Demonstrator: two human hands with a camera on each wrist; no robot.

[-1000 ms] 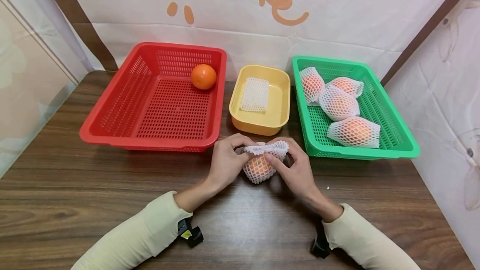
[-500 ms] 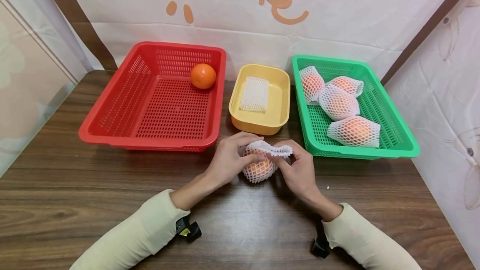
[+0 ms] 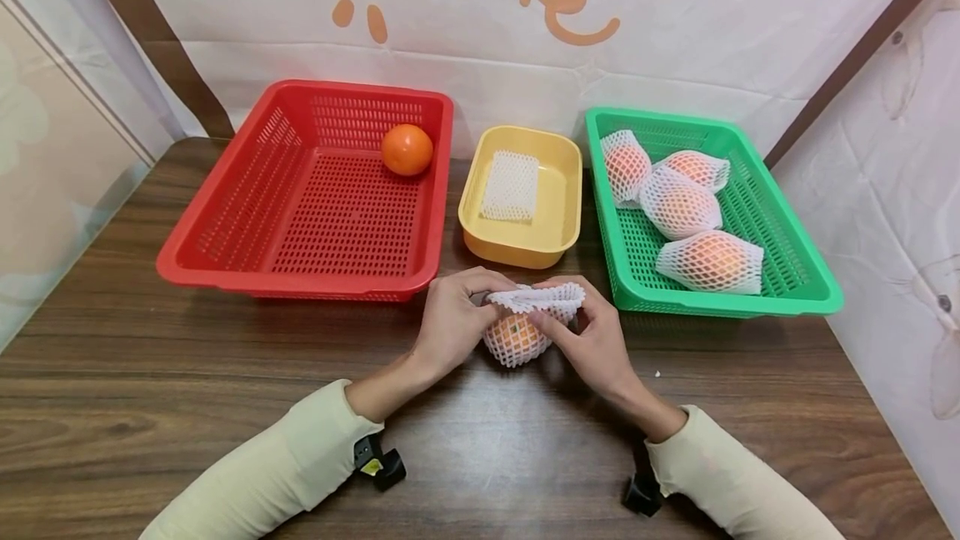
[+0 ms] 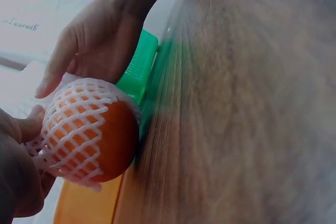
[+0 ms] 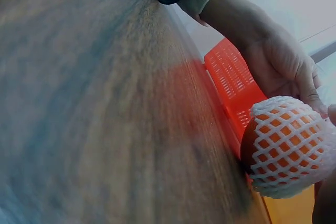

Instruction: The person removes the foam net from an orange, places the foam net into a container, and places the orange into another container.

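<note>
Left grip [image 3: 453,325] and right grip [image 3: 597,342] both pinch the foam net [image 3: 564,296], the orange [image 4: 122,142] part-sheathed between and just below them! Net looks light, stretchy, tearable; fruit probably firm, heavier, slick where bare: cup its netted sides.

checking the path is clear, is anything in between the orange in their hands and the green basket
Yes: the right hand, holding the foam net on that side of the orange, then the green basket with its raised rim. Nothing else visible stands between them.
</note>
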